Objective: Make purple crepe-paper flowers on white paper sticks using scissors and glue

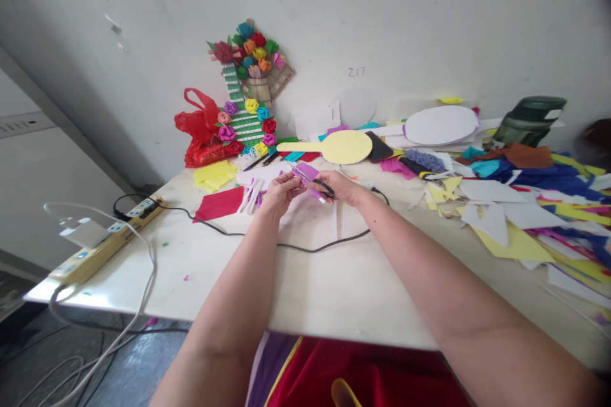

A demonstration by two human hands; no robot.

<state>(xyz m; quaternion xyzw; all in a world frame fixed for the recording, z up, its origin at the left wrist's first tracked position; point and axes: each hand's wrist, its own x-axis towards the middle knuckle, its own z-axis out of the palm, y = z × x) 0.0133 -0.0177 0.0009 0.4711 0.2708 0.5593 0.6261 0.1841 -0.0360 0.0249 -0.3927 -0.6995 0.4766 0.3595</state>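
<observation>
In the head view my right hand (pixel 340 187) is closed around the black handles of a pair of scissors (pixel 325 189), whose blades point up and left. Pinched in the fingers of my left hand (pixel 282 191) is a piece of purple paper (pixel 308 170), lying along the scissor blades. Whether the blades are parted is too small to tell. Just left of my left hand lie several white and purple paper strips (pixel 252 196). A red paper sheet (pixel 219 205) rests further left, with a crumpled yellow sheet (pixel 214 175) behind it.
A black cable (pixel 310 249) loops across the table below my hands from a power strip (pixel 114 235). Paper flowers (pixel 258 51) and a red bag (pixel 200 127) stand by the wall. Behind my hands is a yellow paddle shape (pixel 346 147); paper scraps (pixel 515 216) pile up right, near a bottle (pixel 527 124).
</observation>
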